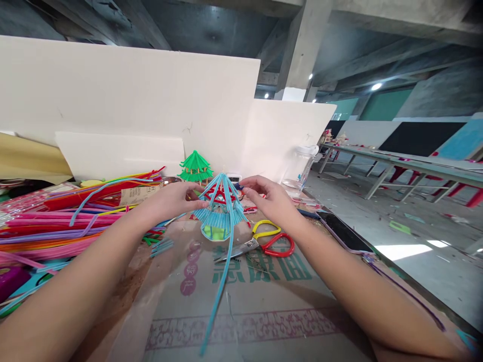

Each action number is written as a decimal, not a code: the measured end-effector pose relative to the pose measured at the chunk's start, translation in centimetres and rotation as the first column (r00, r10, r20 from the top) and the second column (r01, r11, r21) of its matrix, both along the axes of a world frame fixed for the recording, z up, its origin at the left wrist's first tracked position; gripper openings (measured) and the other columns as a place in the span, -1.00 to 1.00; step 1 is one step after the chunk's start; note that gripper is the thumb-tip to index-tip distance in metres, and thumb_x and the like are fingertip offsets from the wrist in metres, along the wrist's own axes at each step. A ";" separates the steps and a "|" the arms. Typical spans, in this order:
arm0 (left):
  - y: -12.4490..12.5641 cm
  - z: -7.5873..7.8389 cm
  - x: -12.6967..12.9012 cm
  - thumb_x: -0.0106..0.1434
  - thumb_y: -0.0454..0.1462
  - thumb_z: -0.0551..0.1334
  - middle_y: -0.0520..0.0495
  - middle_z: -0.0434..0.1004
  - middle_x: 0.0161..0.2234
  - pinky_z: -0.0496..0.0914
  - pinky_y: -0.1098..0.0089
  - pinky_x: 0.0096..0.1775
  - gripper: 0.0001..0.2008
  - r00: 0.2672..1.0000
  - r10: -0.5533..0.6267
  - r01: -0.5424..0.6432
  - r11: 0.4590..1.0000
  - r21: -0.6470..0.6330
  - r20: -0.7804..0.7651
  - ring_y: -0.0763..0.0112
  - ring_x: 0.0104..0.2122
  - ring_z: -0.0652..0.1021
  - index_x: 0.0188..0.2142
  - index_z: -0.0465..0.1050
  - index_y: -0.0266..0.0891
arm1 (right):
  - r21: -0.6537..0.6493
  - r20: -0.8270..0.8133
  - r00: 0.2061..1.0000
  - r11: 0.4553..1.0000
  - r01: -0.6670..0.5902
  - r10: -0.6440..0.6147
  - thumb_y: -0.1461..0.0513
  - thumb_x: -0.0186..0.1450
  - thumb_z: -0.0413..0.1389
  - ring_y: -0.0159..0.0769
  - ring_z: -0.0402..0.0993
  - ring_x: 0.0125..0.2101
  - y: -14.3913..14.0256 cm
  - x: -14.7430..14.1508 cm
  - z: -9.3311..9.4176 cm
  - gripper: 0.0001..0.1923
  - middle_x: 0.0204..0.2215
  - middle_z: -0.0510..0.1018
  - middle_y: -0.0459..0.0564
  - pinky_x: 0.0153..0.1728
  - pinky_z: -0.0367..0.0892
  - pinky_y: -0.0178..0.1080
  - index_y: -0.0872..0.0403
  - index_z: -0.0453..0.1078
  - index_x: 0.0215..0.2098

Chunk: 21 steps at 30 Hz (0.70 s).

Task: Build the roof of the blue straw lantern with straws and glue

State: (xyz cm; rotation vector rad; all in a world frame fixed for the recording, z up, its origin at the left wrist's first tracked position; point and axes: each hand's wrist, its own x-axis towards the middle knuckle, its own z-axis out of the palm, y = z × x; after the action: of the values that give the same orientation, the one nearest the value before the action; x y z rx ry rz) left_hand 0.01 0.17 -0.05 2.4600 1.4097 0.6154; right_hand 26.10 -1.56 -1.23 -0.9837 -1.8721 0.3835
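A small pavilion model (pixel 221 208) of light blue pipe cleaners stands upright in front of me, its peaked upper roof over red latticework and a wider lower roof. My left hand (pixel 183 198) grips its left side between thumb and fingers. From the right, my right hand (pixel 266 197) has curled fingers and thumb at the upper roof's edge; the exact contact is partly hidden. One long blue pipe cleaner (pixel 221 296) trails from the model towards me. Close by lie scissors (pixel 260 244) with one yellow and one red handle, their blades pointing left.
Piled pipe cleaners (pixel 56 226) in many colours cover the left side. Behind the model stands a green-roofed pavilion (pixel 195 167) before white boards (pixel 132 95). A clear jug (pixel 300 168) and a phone (pixel 345 231) lie to the right. Printed cardboard (pixel 241 327) covers the tabletop.
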 end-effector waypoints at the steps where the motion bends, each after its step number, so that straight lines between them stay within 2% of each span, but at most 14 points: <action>1: 0.0 0.0 -0.1 0.16 0.14 0.17 0.02 0.61 -0.25 0.40 0.32 -0.28 -0.49 1.000 0.020 -0.020 1.000 0.014 -0.002 0.20 -0.26 0.59 0.00 0.44 -0.02 | 0.005 0.011 1.000 1.000 -0.008 0.008 0.23 0.28 0.07 -0.30 0.49 -0.30 -0.3 -0.2 0.1 -0.80 -0.30 0.58 -0.03 -0.29 0.35 -0.23 0.04 0.45 -0.14; 5: 0.0 0.0 0.0 0.14 0.15 0.20 -0.02 0.57 -0.24 0.39 0.30 -0.29 -0.48 0.994 0.089 -0.098 0.975 0.198 0.055 0.20 -0.27 0.55 -0.04 0.44 -0.08 | 0.024 0.052 0.998 0.999 -0.023 0.022 0.24 0.30 0.06 -0.30 0.47 -0.29 -0.8 -0.5 0.2 -0.79 -0.27 0.56 -0.02 -0.31 0.32 -0.24 0.03 0.48 -0.14; 8: -0.4 -0.1 0.7 0.19 0.05 0.23 -0.06 0.50 -0.17 0.39 0.26 -0.15 -0.60 0.991 -0.018 -0.042 0.901 0.432 0.136 0.23 -0.17 0.51 -0.11 0.44 -0.14 | 0.064 0.091 0.996 0.998 -0.001 -0.005 0.24 0.29 0.08 -0.34 0.41 -0.37 -0.7 -0.7 0.0 -0.82 -0.35 0.52 -0.04 -0.36 0.28 -0.26 0.03 0.52 -0.21; 11: -1.0 -0.4 1.9 0.23 -0.07 0.25 -0.11 0.41 -0.07 0.32 0.19 0.02 -0.69 0.988 -0.122 0.044 0.809 0.586 0.094 0.19 0.00 0.42 -0.10 0.43 -0.15 | 0.069 0.132 0.991 0.998 -0.005 -0.004 0.24 0.29 0.10 -0.38 0.35 -0.45 -0.5 -0.8 -0.3 -0.84 -0.40 0.49 -0.06 -0.40 0.24 -0.28 0.03 0.53 -0.25; 15: -1.4 -1.4 3.1 0.26 -0.13 0.23 -0.13 0.34 0.03 0.27 0.11 0.08 -0.75 0.989 -0.148 0.110 0.785 0.610 0.012 0.15 0.08 0.35 -0.09 0.44 -0.11 | 0.076 0.155 0.988 0.997 0.002 -0.014 0.25 0.29 0.09 -0.37 0.35 -0.45 -0.2 -0.9 -1.0 -0.84 -0.41 0.48 -0.06 -0.40 0.23 -0.27 0.02 0.54 -0.26; 21: -1.3 -2.4 3.6 0.29 -0.18 0.21 -0.12 0.32 0.06 0.24 0.09 0.11 -0.81 0.987 -0.161 0.127 0.773 0.621 0.000 0.16 0.12 0.32 -0.11 0.45 -0.08 | 0.105 0.176 0.984 0.994 -0.023 0.004 0.25 0.29 0.10 -0.33 0.37 -0.39 0.1 -0.9 -1.4 -0.84 -0.38 0.49 -0.04 -0.36 0.24 -0.26 0.01 0.54 -0.25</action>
State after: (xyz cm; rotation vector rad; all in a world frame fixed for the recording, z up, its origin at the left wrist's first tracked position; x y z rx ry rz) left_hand 3.59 -1.14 -2.47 2.9704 1.0926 1.2714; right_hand 25.17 -1.44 -2.63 -0.9583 -2.0365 0.2075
